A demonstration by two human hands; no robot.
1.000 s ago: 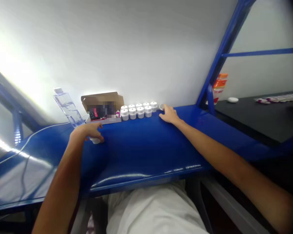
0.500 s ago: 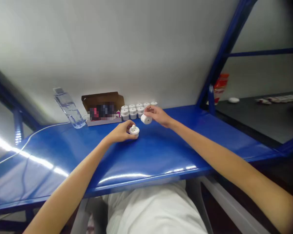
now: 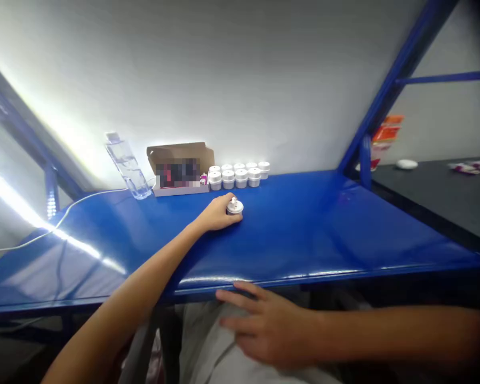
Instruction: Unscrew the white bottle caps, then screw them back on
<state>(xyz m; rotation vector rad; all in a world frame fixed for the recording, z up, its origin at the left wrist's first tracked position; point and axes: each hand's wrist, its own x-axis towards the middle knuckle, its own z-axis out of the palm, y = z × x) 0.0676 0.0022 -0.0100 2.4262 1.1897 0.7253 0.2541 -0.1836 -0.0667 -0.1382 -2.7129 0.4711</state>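
My left hand [image 3: 218, 213] is closed around a white round plastic piece [image 3: 235, 207] with a small raised knob on top. The piece stands upright at the blue table's surface, thumb in front and fingers behind. Below the table's front edge, over the lap, my right hand [image 3: 268, 325] has its fingers spread with nothing in them. Behind my left hand, similar white round capped pieces [image 3: 241, 178] stand in two rows against the wall.
An open cardboard box [image 3: 182, 190] with blurred contents sits left of the rows. Beside it leans a clear bottle [image 3: 128, 168]. A white cable [image 3: 84, 199] runs across the left of the blue table [image 3: 304, 224]. Blue frame posts [image 3: 388, 90] rise at the sides.
My right hand has let go of a white round piece and drawn back from the rows to the lap. My left hand still holds its piece. The view has shifted slightly.
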